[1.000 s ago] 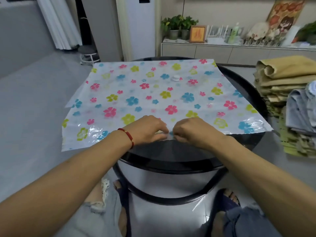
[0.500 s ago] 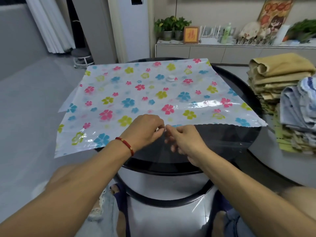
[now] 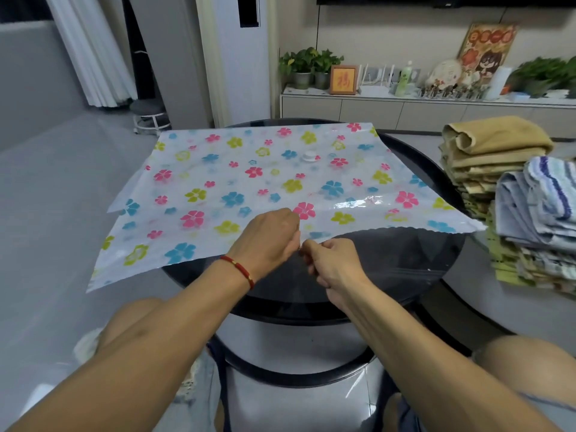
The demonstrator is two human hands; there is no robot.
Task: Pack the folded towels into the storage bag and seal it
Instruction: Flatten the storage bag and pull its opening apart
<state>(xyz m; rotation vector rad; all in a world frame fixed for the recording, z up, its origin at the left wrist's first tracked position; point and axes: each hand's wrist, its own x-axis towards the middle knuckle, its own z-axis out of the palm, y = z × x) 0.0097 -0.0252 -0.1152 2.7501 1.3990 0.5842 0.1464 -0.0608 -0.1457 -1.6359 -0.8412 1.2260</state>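
1. Lying flat on the round black table (image 3: 436,182), the flower-print storage bag (image 3: 237,182) overhangs the table's left edge; its open end faces the near edge.
2. Left hand (image 3: 268,241) pinches the bag's upper layer at mid-mouth, fingers curled.
3. Right hand (image 3: 335,266), just beside it, grips the clear lower layer, fingers curled.
4. White valve (image 3: 309,156) sits toward the bag's far end.
5. Folded towels (image 3: 511,194) stacked off the table's right edge, not in the bag.
6. Red bracelet (image 3: 240,269) on left wrist.
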